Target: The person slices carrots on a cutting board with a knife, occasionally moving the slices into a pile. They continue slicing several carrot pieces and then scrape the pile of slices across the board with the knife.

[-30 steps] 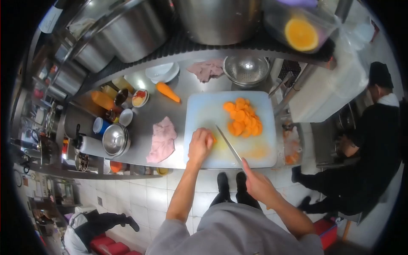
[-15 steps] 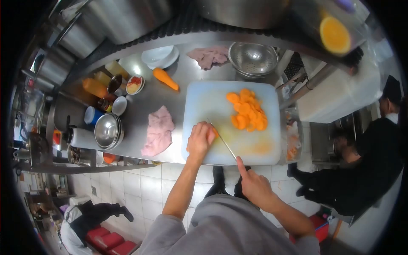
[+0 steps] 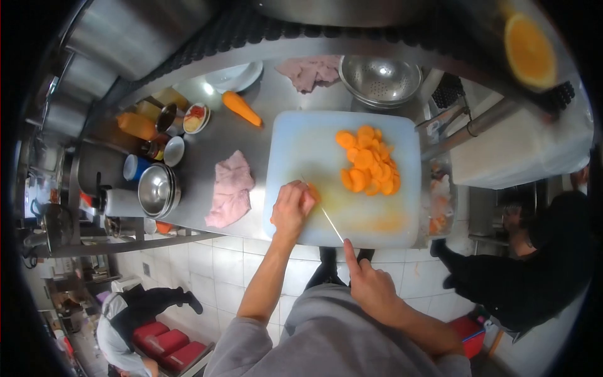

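Note:
On the white cutting board [image 3: 402, 217], my left hand [image 3: 293, 207] has its fingers curled over a piece of carrot [image 3: 313, 191], most of it hidden beneath them. My right hand [image 3: 372, 283] grips a knife [image 3: 332, 225] at the board's front edge, index finger stretched along the blade's spine. The blade runs up and left, close against my left fingertips and the carrot piece. A pile of orange carrot slices [image 3: 369, 164] lies on the upper right of the board. Behind the board to the left rests a whole peeled carrot [image 3: 242, 109].
Left of the board lies a pink cloth [image 3: 231, 190]; another pink cloth [image 3: 310, 73] lies behind. A metal colander [image 3: 380, 78] stands at the back, stacked steel bowls [image 3: 157, 191] at the left. A shelf edge [image 3: 295, 51] hangs over the back. One person [image 3: 521, 264] is at right, another [image 3: 135, 317] lower left.
The view has shifted slightly. The knife blade now lies a little farther from the slices, with an orange carrot face showing beside it. Both hands keep their grips.

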A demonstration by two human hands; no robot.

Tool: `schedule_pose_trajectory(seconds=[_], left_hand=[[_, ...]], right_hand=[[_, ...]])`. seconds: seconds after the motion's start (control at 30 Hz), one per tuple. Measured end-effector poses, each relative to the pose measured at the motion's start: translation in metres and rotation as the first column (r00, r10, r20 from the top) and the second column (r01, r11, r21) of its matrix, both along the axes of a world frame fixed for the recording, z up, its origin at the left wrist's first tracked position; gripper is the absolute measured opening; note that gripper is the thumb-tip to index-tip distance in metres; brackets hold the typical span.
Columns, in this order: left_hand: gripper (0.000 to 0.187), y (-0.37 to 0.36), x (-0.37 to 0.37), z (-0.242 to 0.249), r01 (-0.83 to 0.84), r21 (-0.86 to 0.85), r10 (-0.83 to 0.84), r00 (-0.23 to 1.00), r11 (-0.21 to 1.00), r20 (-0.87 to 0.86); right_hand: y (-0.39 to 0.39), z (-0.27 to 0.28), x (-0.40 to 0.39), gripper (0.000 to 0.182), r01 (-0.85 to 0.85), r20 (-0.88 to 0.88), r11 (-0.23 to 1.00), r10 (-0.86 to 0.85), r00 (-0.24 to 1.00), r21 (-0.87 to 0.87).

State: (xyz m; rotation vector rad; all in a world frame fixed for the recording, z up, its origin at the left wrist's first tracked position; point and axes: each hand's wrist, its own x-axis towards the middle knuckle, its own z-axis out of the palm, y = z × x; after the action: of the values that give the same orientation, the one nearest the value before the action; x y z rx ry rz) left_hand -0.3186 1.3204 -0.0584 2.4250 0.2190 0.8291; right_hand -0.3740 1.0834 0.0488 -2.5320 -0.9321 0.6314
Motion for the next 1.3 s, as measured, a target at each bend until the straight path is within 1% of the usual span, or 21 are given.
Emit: schedule_pose_trajectory(seconds=[0.1,0.2,0.3,0.37,0.47,0.63,0.77,0.87,0.9,0.97,1.03,1.13,1.23,1.3], left_hand=[[0.024,0.000,0.000,0.001,0.003,-0.004,-0.003,1.000,1.000,0.004],[0.022,0.002,0.001,0.001,0.020,0.029,-0.021,1.000,0.999,0.022],[0.023,0.003,0.002,0.001,0.032,0.020,-0.032,0.999,0.999,0.022],[0.023,0.002,0.000,-0.003,-0.008,-0.024,0.007,0.999,1.000,-0.037],[0.024,0.003,0.001,-0.002,-0.001,-0.015,0.000,1.000,1.000,-0.006],[0.025,0.002,0.002,-0.001,0.000,-0.001,0.000,0.999,1.000,0.034],[0.025,0.004,0.002,0.000,0.020,-0.002,-0.020,1.000,1.000,0.019],[0.023,0.004,-0.001,0.003,0.048,-0.040,-0.049,0.999,0.998,-0.004],[0.022,0.006,0.000,0.005,0.073,-0.061,-0.074,0.997,0.995,-0.015],[0.022,0.007,0.000,0.005,0.076,-0.062,-0.077,0.997,0.995,-0.008],[0.021,0.005,-0.001,0.006,0.085,-0.079,-0.086,0.996,0.993,-0.007],[0.018,0.005,-0.001,0.009,0.066,-0.100,-0.067,0.998,0.993,-0.016],[0.016,0.006,0.000,0.010,0.080,-0.094,-0.082,0.997,0.992,-0.012],[0.020,0.005,0.000,0.010,0.089,-0.073,-0.090,0.996,0.993,-0.011]], right_hand=[[0.002,-0.004,0.002,0.080,0.007,-0.018,1.000,-0.007,1.000,0.000],[0.008,-0.013,0.008,0.080,-0.008,-0.028,1.000,0.009,1.000,0.021],[0.018,-0.022,0.016,0.080,-0.016,0.006,1.000,0.016,1.000,0.015],[0.023,-0.027,0.020,0.081,-0.015,0.047,0.999,0.014,0.999,0.036],[0.035,-0.040,0.028,0.082,-0.022,0.089,0.999,0.018,0.996,0.042],[0.056,-0.058,0.045,0.082,-0.016,0.086,1.000,0.014,0.996,0.020],[0.069,-0.072,0.056,0.083,-0.003,0.099,1.000,0.002,0.995,0.014],[0.064,-0.075,0.059,0.084,-0.010,0.086,0.999,0.007,0.996,0.031],[0.063,-0.069,0.058,0.084,-0.010,0.092,1.000,0.008,0.996,0.030],[0.058,-0.050,0.053,0.087,0.015,0.049,1.000,-0.015,0.999,-0.002],[0.047,-0.026,0.036,0.087,0.019,0.052,1.000,-0.018,0.998,-0.018],[0.030,0.000,0.015,0.086,0.030,0.025,0.998,-0.029,0.999,-0.049],[0.022,0.006,0.004,0.083,0.048,-0.003,0.997,-0.048,0.999,-0.066],[0.018,0.010,0.001,0.082,0.055,-0.010,0.996,-0.056,0.998,-0.075]])
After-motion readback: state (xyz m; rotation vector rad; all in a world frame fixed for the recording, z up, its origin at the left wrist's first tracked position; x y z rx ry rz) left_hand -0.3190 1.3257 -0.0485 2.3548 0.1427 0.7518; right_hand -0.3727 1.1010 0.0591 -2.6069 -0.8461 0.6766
